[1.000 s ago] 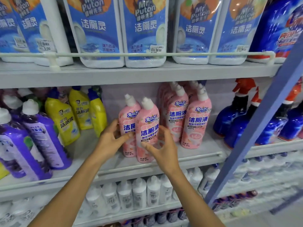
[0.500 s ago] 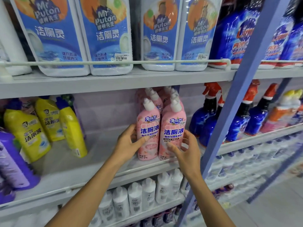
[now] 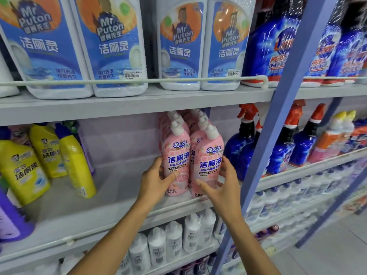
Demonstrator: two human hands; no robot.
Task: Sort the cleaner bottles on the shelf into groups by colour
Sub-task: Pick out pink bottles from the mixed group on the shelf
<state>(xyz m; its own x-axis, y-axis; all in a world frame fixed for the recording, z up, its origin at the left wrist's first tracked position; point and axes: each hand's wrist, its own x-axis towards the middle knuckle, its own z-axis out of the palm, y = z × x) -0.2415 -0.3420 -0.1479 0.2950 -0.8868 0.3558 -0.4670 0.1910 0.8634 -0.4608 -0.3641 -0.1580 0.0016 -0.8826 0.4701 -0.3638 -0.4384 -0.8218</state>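
Two pink cleaner bottles stand upright at the front of the middle shelf, with more pink bottles packed behind them. My left hand grips the left pink bottle from its left side. My right hand holds the right pink bottle, thumb across its front and fingers round its right side. Yellow bottles stand at the shelf's left, and a purple bottle shows at the far left edge.
Blue spray bottles with red triggers stand just right of the pink group, behind a blue upright post. Large blue-labelled white jugs fill the top shelf. White bottles line the lower shelf. A bare stretch of shelf lies between yellow and pink bottles.
Both hands have slid the two pink bottles to the right, up against the other pink bottles. The view has also swung right, so the purple bottles are almost out of frame.
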